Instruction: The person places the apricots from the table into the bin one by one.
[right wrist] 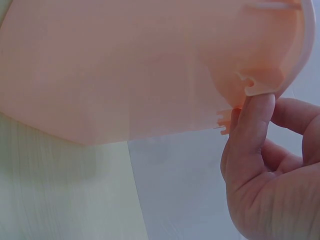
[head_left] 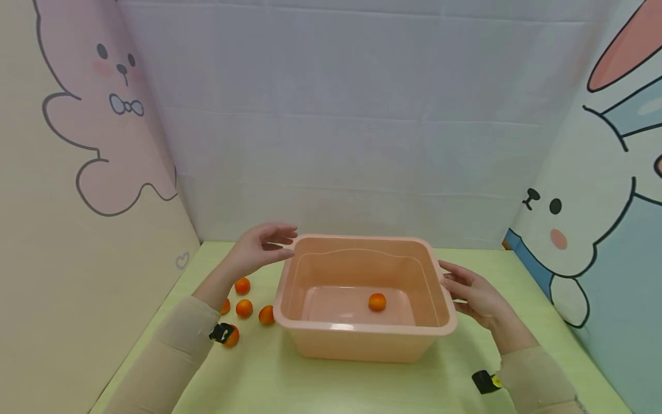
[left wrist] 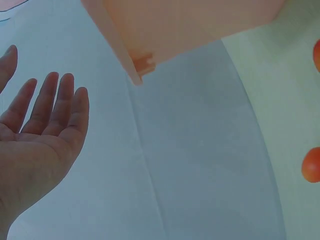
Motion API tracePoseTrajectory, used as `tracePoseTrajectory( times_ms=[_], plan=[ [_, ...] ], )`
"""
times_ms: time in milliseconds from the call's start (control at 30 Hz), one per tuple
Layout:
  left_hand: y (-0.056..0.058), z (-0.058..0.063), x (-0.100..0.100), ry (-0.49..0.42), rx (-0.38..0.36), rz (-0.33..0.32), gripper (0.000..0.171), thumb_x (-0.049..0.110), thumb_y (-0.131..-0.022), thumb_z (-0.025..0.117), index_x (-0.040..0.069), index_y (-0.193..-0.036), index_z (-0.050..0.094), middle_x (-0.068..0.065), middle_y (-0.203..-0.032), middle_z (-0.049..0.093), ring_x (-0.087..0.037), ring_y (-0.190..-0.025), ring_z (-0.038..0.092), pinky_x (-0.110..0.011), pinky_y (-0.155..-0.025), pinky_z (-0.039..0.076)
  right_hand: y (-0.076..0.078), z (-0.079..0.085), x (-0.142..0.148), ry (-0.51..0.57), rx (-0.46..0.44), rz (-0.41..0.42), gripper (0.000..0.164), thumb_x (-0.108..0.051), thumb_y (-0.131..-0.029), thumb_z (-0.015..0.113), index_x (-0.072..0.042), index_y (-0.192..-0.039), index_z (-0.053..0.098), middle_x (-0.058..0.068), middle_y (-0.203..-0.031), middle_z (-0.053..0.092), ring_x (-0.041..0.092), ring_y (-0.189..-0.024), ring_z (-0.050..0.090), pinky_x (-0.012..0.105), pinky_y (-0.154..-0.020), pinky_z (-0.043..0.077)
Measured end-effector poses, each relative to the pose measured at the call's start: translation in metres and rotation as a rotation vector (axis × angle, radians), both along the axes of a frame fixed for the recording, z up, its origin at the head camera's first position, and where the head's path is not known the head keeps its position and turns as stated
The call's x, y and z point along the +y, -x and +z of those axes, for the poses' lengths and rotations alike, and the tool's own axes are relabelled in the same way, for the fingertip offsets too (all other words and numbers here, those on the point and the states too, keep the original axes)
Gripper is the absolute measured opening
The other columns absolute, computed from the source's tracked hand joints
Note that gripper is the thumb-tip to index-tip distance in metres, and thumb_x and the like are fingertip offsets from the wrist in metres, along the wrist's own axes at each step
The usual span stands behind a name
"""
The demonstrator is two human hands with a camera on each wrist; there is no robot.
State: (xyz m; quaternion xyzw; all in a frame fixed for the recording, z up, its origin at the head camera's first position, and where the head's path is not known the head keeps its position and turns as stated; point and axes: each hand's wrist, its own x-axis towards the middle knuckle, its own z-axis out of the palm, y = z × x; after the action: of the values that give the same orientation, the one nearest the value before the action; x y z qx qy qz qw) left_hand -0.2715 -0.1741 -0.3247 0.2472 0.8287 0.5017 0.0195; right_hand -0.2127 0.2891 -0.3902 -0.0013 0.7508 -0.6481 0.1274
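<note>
A peach-coloured plastic tub (head_left: 362, 345) stands upright on the table with one small round orange fruit (head_left: 377, 302) inside it. My left hand (head_left: 262, 246) hovers beside the tub's back left corner, its fingers extended. The left wrist view shows that hand (left wrist: 47, 125) with an empty palm, apart from the tub's rim (left wrist: 117, 47). At the right side, my right hand (head_left: 477, 296) grips the tub's rim. Curled fingers (right wrist: 252, 130) reach up under the rim's edge in the right wrist view, where the tub's outer wall (right wrist: 125, 70) fills most of the picture.
Several more orange fruits (head_left: 244, 309) lie on the pale green table (head_left: 341, 385) left of the tub, partly behind the left forearm. One fruit (head_left: 266, 315) sits close against the tub's left side. Walls (head_left: 331, 172) enclose the table at the back and both sides.
</note>
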Motion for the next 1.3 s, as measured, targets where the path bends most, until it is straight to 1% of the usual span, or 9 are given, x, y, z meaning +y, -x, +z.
tracePoseTrajectory(
  times_ms=[133, 367, 567, 700, 800, 967, 1133, 1233, 1300],
  plan=[
    [-0.005, -0.017, -0.028, -0.004, 0.017, 0.061, 0.052, 0.019, -0.089, 0.076, 0.011, -0.138, 0.057, -0.011, -0.131, 0.062, -0.032, -0.118, 0.059, -0.035, -0.091, 0.054, 0.000, 0.000, 0.000, -0.006, 0.000, -0.003, 0.070, -0.028, -0.102, 0.058, -0.006, -0.157, 0.022, -0.002, -0.112, 0.059, 0.013, -0.093, 0.063, 0.028, -0.078, 0.057],
    [-0.015, -0.049, -0.072, -0.045, 0.023, 0.178, 0.056, 0.020, -0.092, 0.073, 0.009, -0.142, 0.052, -0.015, -0.132, 0.060, -0.033, -0.116, 0.060, -0.018, -0.090, 0.050, -0.001, -0.001, 0.000, 0.001, 0.000, -0.003, 0.070, -0.027, -0.102, 0.058, -0.006, -0.157, 0.021, -0.002, -0.111, 0.059, 0.013, -0.092, 0.062, 0.028, -0.078, 0.057],
    [-0.026, -0.074, -0.097, 0.013, 0.020, 0.249, 0.057, 0.021, -0.093, 0.072, 0.005, -0.143, 0.050, -0.018, -0.133, 0.059, -0.037, -0.119, 0.057, -0.016, -0.092, 0.048, -0.002, -0.001, -0.001, 0.007, 0.003, -0.002, 0.070, -0.027, -0.102, 0.058, -0.005, -0.157, 0.022, -0.003, -0.111, 0.060, 0.013, -0.093, 0.063, 0.028, -0.078, 0.057],
    [-0.032, -0.088, -0.113, 0.038, 0.036, 0.277, 0.057, 0.021, -0.093, 0.072, 0.006, -0.143, 0.050, -0.016, -0.132, 0.060, -0.034, -0.120, 0.056, -0.020, -0.098, 0.046, -0.002, -0.001, -0.001, 0.010, 0.003, -0.003, 0.070, -0.027, -0.102, 0.058, -0.006, -0.157, 0.022, -0.003, -0.112, 0.060, 0.013, -0.093, 0.063, 0.029, -0.079, 0.057],
    [-0.034, -0.097, -0.126, 0.044, 0.042, 0.279, 0.059, 0.021, -0.092, 0.073, 0.006, -0.144, 0.049, -0.016, -0.133, 0.059, -0.033, -0.121, 0.055, -0.018, -0.099, 0.043, -0.002, -0.001, -0.001, 0.010, 0.003, -0.004, 0.070, -0.027, -0.102, 0.058, -0.006, -0.157, 0.022, -0.003, -0.112, 0.059, 0.013, -0.093, 0.063, 0.029, -0.079, 0.057],
    [-0.036, -0.112, -0.147, 0.075, 0.046, 0.285, 0.063, 0.022, -0.092, 0.073, 0.006, -0.146, 0.046, -0.019, -0.138, 0.055, -0.031, -0.123, 0.052, -0.012, -0.098, 0.040, -0.002, -0.002, 0.000, 0.006, 0.004, -0.001, 0.069, -0.027, -0.102, 0.057, -0.006, -0.157, 0.021, -0.003, -0.113, 0.059, 0.013, -0.094, 0.063, 0.029, -0.080, 0.057],
    [-0.038, -0.124, -0.162, 0.087, 0.013, 0.308, 0.066, 0.025, -0.092, 0.073, 0.004, -0.148, 0.044, -0.019, -0.142, 0.051, -0.029, -0.125, 0.049, -0.008, -0.096, 0.037, -0.001, -0.002, 0.000, 0.005, 0.004, 0.000, 0.070, -0.028, -0.102, 0.058, -0.006, -0.157, 0.021, -0.003, -0.113, 0.060, 0.013, -0.094, 0.063, 0.029, -0.080, 0.057],
    [-0.039, -0.129, -0.169, 0.099, -0.017, 0.316, 0.067, 0.025, -0.091, 0.074, 0.004, -0.148, 0.043, -0.020, -0.143, 0.050, -0.032, -0.127, 0.047, -0.013, -0.099, 0.039, -0.001, -0.002, 0.000, 0.001, 0.007, 0.001, 0.070, -0.028, -0.102, 0.057, -0.006, -0.158, 0.021, -0.003, -0.114, 0.060, 0.013, -0.094, 0.063, 0.029, -0.079, 0.057],
    [-0.040, -0.131, -0.172, 0.102, -0.042, 0.318, 0.068, 0.022, -0.091, 0.074, 0.002, -0.148, 0.042, -0.022, -0.144, 0.048, -0.036, -0.128, 0.044, -0.027, -0.106, 0.040, -0.001, -0.002, 0.000, -0.002, 0.010, 0.002, 0.070, -0.028, -0.102, 0.057, -0.007, -0.158, 0.021, -0.003, -0.114, 0.060, 0.013, -0.094, 0.063, 0.029, -0.079, 0.057]
  ],
)
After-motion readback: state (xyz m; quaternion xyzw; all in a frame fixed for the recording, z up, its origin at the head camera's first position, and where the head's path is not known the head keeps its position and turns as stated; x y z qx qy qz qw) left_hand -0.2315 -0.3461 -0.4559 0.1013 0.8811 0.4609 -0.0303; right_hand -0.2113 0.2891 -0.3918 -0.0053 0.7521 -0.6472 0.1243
